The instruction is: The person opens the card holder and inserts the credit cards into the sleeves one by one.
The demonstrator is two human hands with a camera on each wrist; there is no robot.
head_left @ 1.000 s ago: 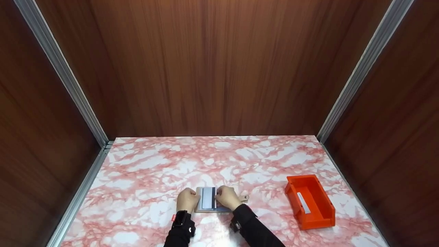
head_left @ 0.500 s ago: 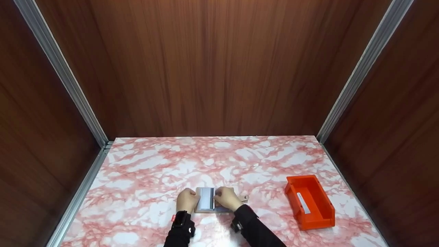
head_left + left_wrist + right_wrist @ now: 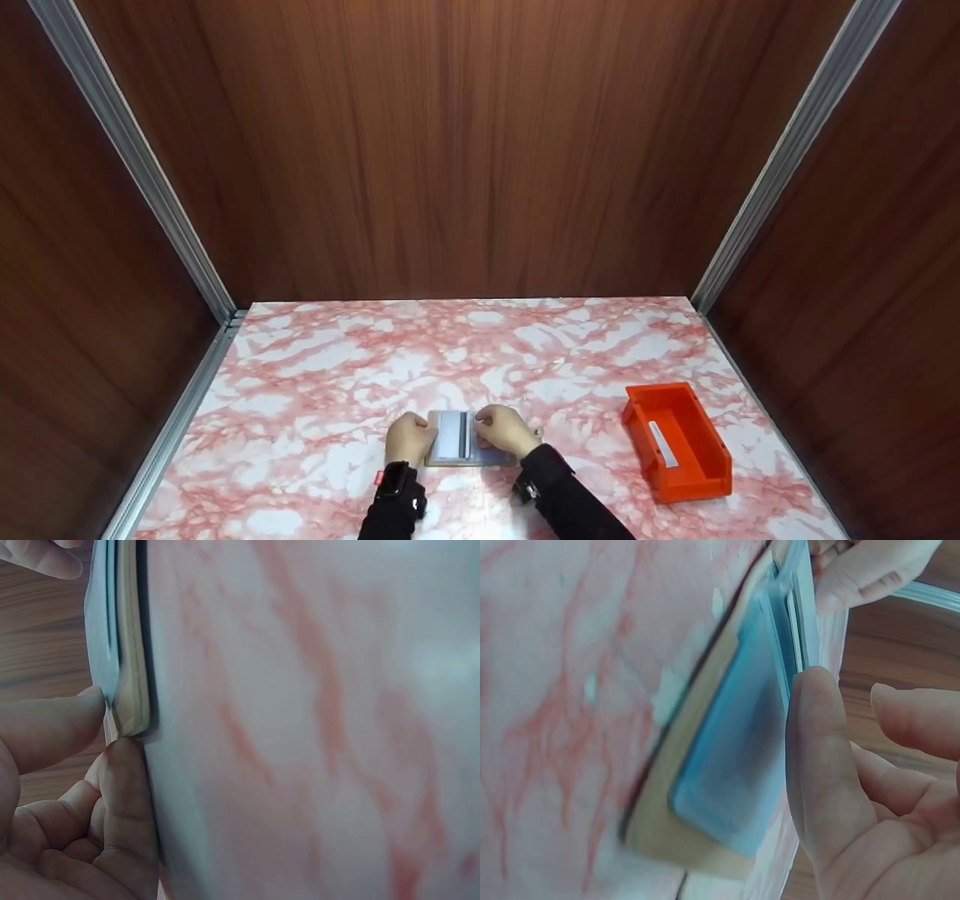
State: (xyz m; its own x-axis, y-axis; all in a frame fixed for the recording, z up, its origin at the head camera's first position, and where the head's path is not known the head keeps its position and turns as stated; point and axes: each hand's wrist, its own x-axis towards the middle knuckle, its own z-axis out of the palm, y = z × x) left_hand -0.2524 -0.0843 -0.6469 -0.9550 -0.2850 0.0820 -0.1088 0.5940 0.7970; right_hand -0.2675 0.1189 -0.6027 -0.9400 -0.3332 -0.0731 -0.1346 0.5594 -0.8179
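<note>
A tan card holder [image 3: 472, 462] with clear plastic sleeves lies opened out on the table, near its front middle. In one sleeve sits a pale card [image 3: 449, 433] with a dark stripe. My left hand [image 3: 409, 437] pinches the holder's left edge between thumb and index finger, as the left wrist view shows. Over the holder's right half is my right hand [image 3: 505, 430]. Its index finger [image 3: 821, 742] touches the edge of the raised sleeve and card, while the thumb stands apart. Bluish sleeves [image 3: 727, 757] rest on the tan cover below. The right hand hides part of the holder.
An orange bin [image 3: 679, 442] with a white label stands on the right of the pink-and-white marbled table [image 3: 337, 375]. Brown wood-grain panels [image 3: 465, 150] enclose the back and sides, with metal rails at the corners.
The card has slid left into the sleeve, and its stripe now looks greyer behind plastic. My right hand has moved slightly right, covering more of the snap tab. The left hand stays put.
</note>
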